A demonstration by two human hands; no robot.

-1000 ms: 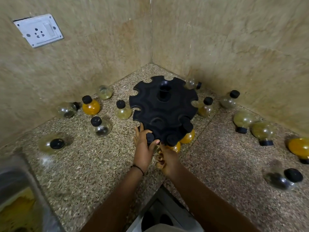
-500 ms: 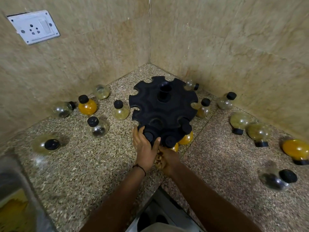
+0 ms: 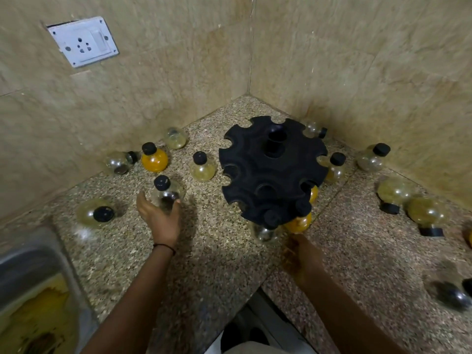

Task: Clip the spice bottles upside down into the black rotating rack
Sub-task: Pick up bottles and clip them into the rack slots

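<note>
Two hands split the work: the left hand [image 3: 160, 218] opens wide around a clear spice bottle [image 3: 167, 191] on the tabletop [image 3: 217, 256] just beyond its fingers, while the right hand [image 3: 300, 254], blurred so I cannot tell its grip, waits below the black rack [image 3: 255, 169].

Black rack [image 3: 270, 169], orange-filled bottle [image 3: 154, 160], speckled brown counter [image 3: 217, 251], white socket [image 3: 83, 42].

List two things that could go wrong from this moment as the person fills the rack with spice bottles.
1. The left hand is open, curling around a clear bottle near several loose ones; a hurried grab could knock the round bottles rolling.
2. The right hand looks blurred below the black rack, beside the hanging orange bottle; a bump might unclip it or spin the rack.
</note>
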